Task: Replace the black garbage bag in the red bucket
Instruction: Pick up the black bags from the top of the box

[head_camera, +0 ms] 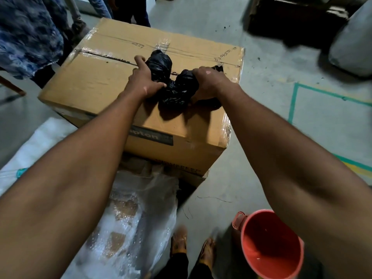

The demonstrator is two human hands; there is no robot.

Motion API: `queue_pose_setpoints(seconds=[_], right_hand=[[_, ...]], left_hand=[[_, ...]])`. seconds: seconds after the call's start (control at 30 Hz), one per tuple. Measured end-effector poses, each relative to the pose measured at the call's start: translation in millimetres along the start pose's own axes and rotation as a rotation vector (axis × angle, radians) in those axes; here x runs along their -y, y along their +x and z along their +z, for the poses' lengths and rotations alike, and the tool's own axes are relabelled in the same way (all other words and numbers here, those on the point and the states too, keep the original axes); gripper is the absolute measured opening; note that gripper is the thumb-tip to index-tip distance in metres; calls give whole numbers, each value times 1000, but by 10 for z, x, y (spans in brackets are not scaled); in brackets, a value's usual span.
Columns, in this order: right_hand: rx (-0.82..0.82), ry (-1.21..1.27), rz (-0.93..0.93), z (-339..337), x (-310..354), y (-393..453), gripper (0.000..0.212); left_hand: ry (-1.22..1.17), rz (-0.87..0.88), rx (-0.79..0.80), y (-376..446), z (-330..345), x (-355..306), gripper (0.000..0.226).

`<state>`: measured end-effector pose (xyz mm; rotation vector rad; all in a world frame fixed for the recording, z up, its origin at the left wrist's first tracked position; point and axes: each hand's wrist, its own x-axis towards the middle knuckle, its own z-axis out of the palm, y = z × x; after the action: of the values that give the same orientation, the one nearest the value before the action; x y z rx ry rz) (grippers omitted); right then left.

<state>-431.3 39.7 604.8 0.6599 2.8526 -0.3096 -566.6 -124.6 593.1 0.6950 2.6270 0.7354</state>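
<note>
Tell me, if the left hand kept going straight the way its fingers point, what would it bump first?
The left hand already grips the black bag on the box. Its fingers point away along the box top, which looks bare ahead. Past the far edge, probably the legs standing there; depth is unclear.

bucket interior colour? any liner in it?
Red bucket: plain orange-red inside, no liner visible. Head view, the only one.

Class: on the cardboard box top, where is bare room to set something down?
Free: the cardboard box top left of the left hand, up to the tape seam. Crowded: the middle, where both hands, right hand included, grip the black garbage bag.
</note>
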Motion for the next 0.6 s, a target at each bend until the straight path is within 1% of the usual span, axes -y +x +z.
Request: queue_pose_setpoints(seconds=[0.07,0.1,0.17,0.2,0.23,0.3,0.37,0.43,0.5,0.53,0.57,0.6], right_hand=[[43,71,18,-13,18,4,116],[37,115,23,-25,26,12,126],[-9,161,12,-68,61,26,134],[-39,169,3,-96,86,27,136],[-62,181,-10,-125,116,29,135],[-83,243,-59,-157,154,74,123],[-75,409,-91,-208,175,127,105],[-72,645,-92,-264,176,147,81],[-53,839,-87,-292,137,153,56],[-39,926,-51,-293,106,136,49],[-25,1008,-1,-293,73,111,49],[-16,1083,40,-295,39,83,55]], left_hand=[[0,-48,33,62,-15,2,100],[11,-48,46,89,-16,9,96],[21,-14,60,88,-14,-8,74],[22,4,56,67,-14,-24,67],[30,28,46,44,-7,-37,65],[57,99,26,-16,4,-73,66],[86,176,-1,-65,26,-108,60],[101,261,-50,-96,36,-158,55],[84,341,-82,-111,29,-223,59],[50,368,-81,-125,12,-257,64],[4,383,-73,-127,-2,-280,68],[-55,387,-68,-131,-20,-294,71]])
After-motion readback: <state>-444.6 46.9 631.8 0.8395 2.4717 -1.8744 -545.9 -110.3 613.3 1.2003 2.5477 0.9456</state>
